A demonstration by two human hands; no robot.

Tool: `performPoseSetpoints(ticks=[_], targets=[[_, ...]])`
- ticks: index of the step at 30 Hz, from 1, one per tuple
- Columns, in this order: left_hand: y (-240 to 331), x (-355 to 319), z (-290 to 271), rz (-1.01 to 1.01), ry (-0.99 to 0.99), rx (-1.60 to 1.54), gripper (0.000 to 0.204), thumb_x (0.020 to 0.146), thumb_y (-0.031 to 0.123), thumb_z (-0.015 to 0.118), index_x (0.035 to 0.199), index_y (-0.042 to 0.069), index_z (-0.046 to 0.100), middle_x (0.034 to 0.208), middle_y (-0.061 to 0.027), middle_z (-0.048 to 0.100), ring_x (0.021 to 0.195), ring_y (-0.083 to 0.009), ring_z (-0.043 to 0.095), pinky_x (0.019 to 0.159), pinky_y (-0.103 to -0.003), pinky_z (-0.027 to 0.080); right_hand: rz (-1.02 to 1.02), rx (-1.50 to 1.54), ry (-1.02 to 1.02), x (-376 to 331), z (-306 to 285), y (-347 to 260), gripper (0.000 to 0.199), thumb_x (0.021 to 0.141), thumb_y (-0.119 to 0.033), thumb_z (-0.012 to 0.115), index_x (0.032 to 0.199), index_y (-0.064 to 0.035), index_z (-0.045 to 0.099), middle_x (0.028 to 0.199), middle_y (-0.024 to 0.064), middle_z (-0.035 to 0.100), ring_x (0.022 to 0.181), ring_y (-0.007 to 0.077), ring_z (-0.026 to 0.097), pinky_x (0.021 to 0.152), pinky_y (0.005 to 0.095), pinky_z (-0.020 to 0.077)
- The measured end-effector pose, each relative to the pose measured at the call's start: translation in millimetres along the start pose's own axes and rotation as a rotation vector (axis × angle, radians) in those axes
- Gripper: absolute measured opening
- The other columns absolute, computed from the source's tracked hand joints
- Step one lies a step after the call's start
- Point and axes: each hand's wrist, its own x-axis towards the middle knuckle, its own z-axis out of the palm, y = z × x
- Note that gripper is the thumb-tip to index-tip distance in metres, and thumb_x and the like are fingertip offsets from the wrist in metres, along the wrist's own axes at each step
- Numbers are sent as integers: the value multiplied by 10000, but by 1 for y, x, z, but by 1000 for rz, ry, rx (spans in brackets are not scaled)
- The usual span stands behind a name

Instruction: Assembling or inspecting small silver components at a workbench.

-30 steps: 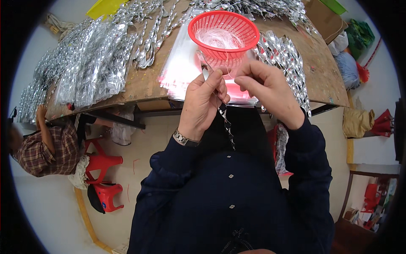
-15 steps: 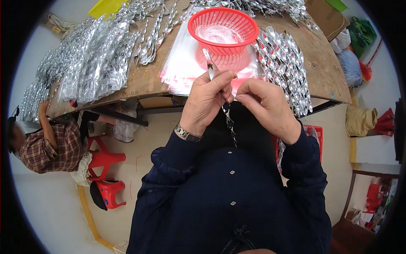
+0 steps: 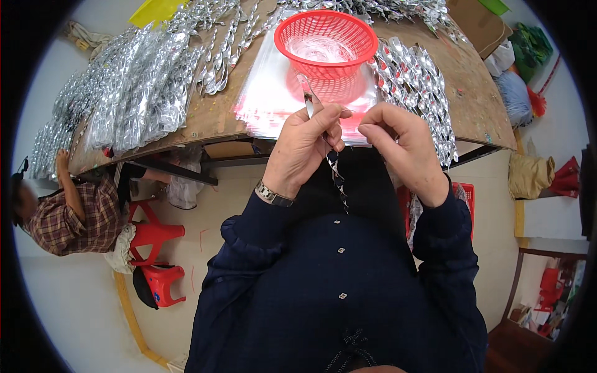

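Note:
A twisted, shiny silver strip [image 3: 336,171] is pinched between the thumb and fingers of my left hand [image 3: 297,149]. Its wider end sticks up above the thumb, and the spiral tail hangs down in front of my dark shirt. To the right, my right hand [image 3: 407,152] is curled with thumb and index finger pressed together. A thin strand seems to show near my left fingertips, but what the right fingers hold is too fine to see. Just beyond my hands, a red plastic basket [image 3: 329,69] holds a tangle of fine clear strands [image 3: 323,50].
Under the basket lie clear plastic bags [image 3: 261,102] on the wooden table [image 3: 476,102]. Piles of silver twisted strips [image 3: 140,93] cover the left side, with another bundle [image 3: 420,87] at right. A person in a plaid shirt [image 3: 81,214] works at far left, beside red stools [image 3: 165,286].
My right hand has moved a little to the right, away from my left, widening the gap between them. The left hand keeps its pinch on the strip.

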Motion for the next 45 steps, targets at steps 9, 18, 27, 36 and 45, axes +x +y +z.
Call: performPoseSetpoints(ticks=[9,18,27,36,45], targets=[[-1,0,-6,-31,-18,9,167,898,137,647,929,-26,629,699,-50,568,607,-111,527,578,-279,477,63,58,55,2,3,-5,65,870,-37,598,862,25,584,721,3,556,652,56,489,587,215,393],[2,3,-17,27,12,-33,135,896,106,634,908,-29,635,669,-28,542,602,-113,517,576,-286,461,-10,-47,-16,-6,10,-4,69,859,-42,615,852,23,593,719,11,564,666,62,509,603,223,410],[-3,-4,-10,-40,11,77,174,914,150,627,901,-24,627,684,-32,546,595,-115,527,567,-268,470,19,2,109,-3,12,2,77,873,-52,612,842,16,598,719,0,559,628,57,482,575,222,393],[-7,-2,-14,-70,10,27,183,906,150,640,947,-28,646,692,-22,549,591,-103,519,547,-266,461,-118,-93,129,-5,27,6,71,857,-44,628,844,20,598,695,44,560,604,86,488,561,232,390],[-2,-3,-17,-71,-4,35,167,912,150,619,963,-9,613,687,0,505,613,-96,467,562,-259,398,-54,-112,61,-15,30,12,66,851,-32,630,860,25,598,722,75,583,630,111,530,573,255,422]])
